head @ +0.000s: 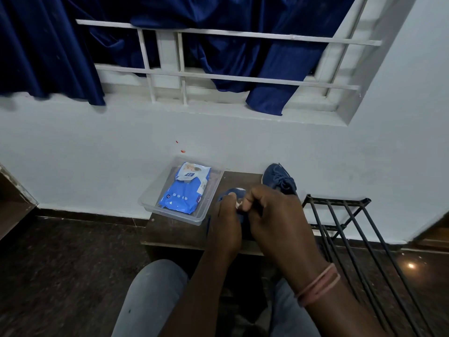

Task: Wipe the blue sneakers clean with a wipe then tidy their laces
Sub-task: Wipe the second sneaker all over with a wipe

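Both hands are bunched over the near sneaker (233, 194) at the middle of the counter (175, 229). Left hand (224, 226) lies curled over the shoe's upper, fingertips meeting the right's. Right hand (269, 212) is curled tight, thumb and forefinger pinching something small and pale, likely a lace end or a scrap of wipe; can't tell which, hands cover it. Most of that shoe is hidden, only a patch of blue toe shows at 12 o'clock of the knuckles.

Second sneaker (279, 178) sits at 1 o'clock of the hands, at the counter's far right corner, laces loose on top, untouched.

Judgement: looks like lace work or fine wiping on the near shoe. To do it well: keep the left hand pinning the shoe down so it doesn't skate, pull the lace even on both sides, don't yank against the eyelets. Then the same for the far shoe.

Wipes pack (184, 188), blue, lies in a clear plastic tray (155, 207) at 10 o'clock of the hands; the tray overhangs the counter's left edge, so an elbow nudge could tip it.

Counter is small, dark wood. Black metal rack (340, 215) just beside it at 3 o'clock. Pale wall behind, barred window (218, 76) above with dark blue curtains (48, 45). Dark speckled floor. Dim light.
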